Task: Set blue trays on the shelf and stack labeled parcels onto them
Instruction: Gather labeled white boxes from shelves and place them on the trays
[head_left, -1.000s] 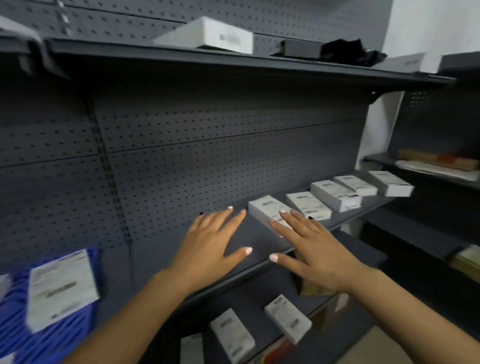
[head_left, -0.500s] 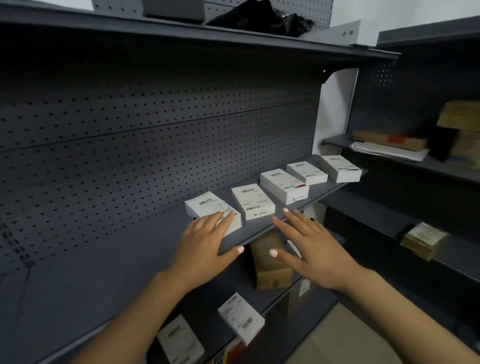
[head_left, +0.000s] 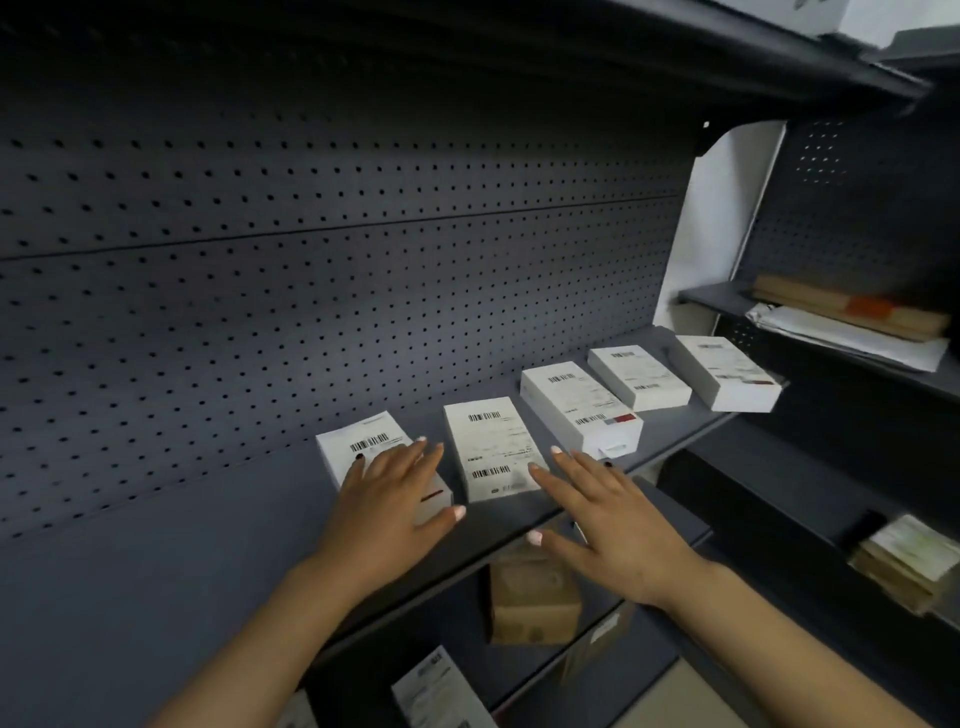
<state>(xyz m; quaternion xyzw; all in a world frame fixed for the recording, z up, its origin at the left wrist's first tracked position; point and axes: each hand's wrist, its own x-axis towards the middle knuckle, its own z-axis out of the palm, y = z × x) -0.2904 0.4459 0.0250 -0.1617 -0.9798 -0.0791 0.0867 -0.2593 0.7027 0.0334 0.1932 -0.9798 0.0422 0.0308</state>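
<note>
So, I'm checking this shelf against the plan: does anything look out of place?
Yes: five white parcels lie in a row directly on the grey shelf, with no blue tray in view. The left hand rests on the leftmost.

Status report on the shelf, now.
Left hand flat on nearest parcel. Right hand open beside second parcel. No blue tray visible.

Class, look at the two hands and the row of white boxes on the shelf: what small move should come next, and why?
Probably curl the left hand round the nearest box and lift it. That hand lies flat over it with fingers straight, while the right hand hovers open beside the second box. No blue tray is in view here.
</note>
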